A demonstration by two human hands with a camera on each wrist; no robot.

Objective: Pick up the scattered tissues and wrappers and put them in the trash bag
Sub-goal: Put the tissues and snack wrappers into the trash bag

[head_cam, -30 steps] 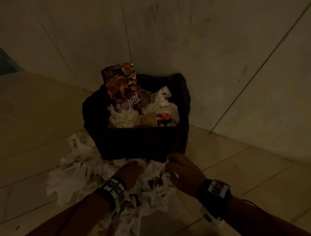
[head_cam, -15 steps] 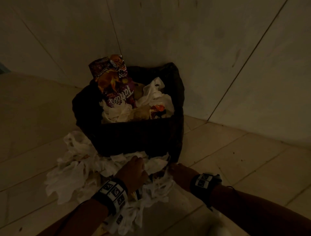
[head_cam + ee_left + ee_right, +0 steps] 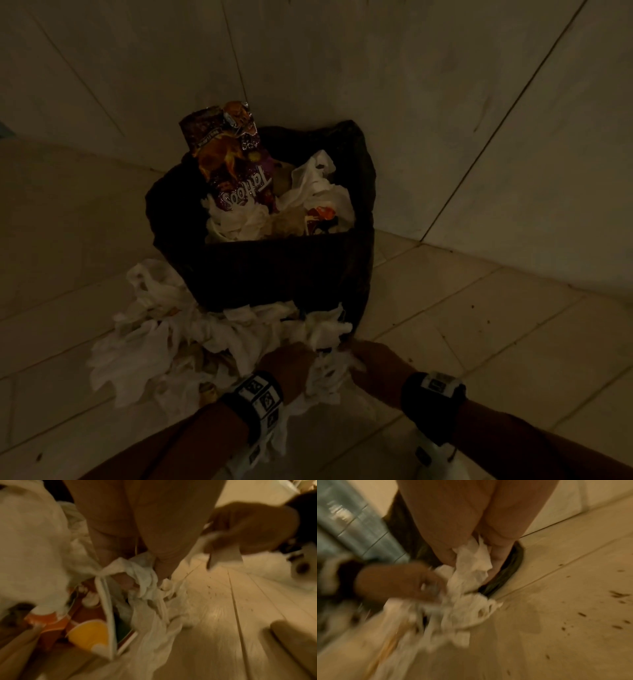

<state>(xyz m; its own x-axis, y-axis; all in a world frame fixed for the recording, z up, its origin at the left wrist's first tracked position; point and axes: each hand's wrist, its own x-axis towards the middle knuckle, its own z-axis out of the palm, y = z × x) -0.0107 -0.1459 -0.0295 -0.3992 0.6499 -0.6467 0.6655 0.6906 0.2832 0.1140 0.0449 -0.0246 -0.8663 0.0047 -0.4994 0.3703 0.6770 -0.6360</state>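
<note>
I see the tissues [image 3: 178,346] as a crumpled white heap on the floor [image 3: 479,342], long axis running 8 to 2 o'clock, against the bag [image 3: 274,274] at its 6. My left grip [image 3: 289,365] holds a wad; my right grip [image 3: 371,363] pinches another. A wrapper [image 3: 233,161] stands upright in the bag, top toward 11.
</note>
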